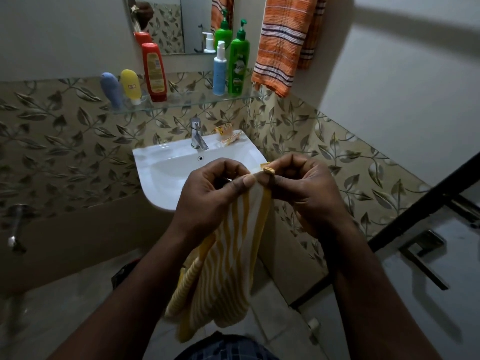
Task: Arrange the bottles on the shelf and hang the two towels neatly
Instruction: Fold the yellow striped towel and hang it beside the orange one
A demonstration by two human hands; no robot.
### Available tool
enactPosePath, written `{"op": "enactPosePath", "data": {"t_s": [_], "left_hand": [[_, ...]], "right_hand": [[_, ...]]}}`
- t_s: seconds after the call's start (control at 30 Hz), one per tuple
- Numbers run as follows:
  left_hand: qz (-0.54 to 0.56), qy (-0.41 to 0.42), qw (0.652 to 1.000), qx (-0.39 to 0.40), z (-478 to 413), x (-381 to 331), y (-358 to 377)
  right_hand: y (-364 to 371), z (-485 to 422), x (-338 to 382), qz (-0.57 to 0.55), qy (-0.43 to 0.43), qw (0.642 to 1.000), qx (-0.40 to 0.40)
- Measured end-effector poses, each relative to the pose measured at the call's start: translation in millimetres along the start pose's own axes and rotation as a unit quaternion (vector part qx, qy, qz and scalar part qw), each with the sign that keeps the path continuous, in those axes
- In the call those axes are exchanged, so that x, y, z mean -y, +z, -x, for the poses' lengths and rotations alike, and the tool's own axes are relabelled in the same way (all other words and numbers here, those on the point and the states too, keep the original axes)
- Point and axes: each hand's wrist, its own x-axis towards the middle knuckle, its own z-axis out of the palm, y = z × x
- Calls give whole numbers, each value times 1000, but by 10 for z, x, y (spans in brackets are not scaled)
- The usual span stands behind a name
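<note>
On glass shelf (187,101): blue tube (112,90), yellow tube (130,85), red bottle (153,71) left; blue pump (219,72), green pump (238,66) right.

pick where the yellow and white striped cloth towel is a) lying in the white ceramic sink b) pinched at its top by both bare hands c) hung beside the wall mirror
b: the left hand and the right hand both pinch the top edge of the yellow and white striped cloth towel, which hangs below them
</note>
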Motion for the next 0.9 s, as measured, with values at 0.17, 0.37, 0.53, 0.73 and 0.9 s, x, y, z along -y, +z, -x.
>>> {"op": "enactPosePath", "data": {"t_s": [0.17, 0.37, 0.53, 0.73, 0.9], "left_hand": [[-33, 5, 998, -62, -4, 11, 22], [-91, 12, 991, -94, 6, 20, 94], [-123, 32, 987, -103, 9, 36, 121], [-260, 115, 958, -45, -9, 135, 84], [-327, 99, 940, -1, 25, 402, 56]], "right_hand": [[1, 34, 1, 12, 7, 1000, -7], [31, 27, -72, 62, -13, 995, -72], [12, 15, -97, 72, -2, 995, -75], [12, -24, -91, 112, -40, 990, -77], [-35, -183, -169, 145, -38, 982, -114]]}}
